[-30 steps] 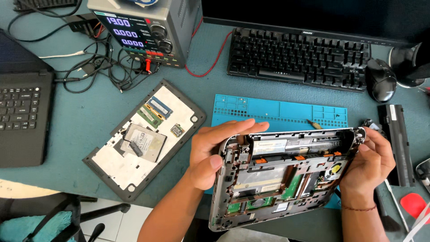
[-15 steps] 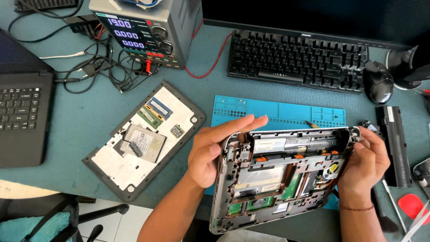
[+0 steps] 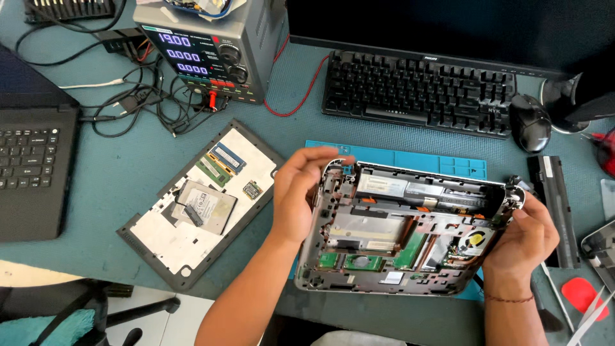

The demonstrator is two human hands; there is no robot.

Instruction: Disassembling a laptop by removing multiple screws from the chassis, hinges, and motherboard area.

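Laptop chassis (image 3: 403, 234), opened and showing its boards, is being gripped between both hands above the blue mat (image 3: 410, 160): left hand (image 3: 298, 195) clasping its left edge, right hand (image 3: 525, 237) its right corner. Holding by the frame, off the boards, seems wisest.

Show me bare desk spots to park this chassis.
Free: teal desk between black laptop and removed bottom cover; strip between cover and keyboard. Crowded: cables by power supply; right edge beside battery.
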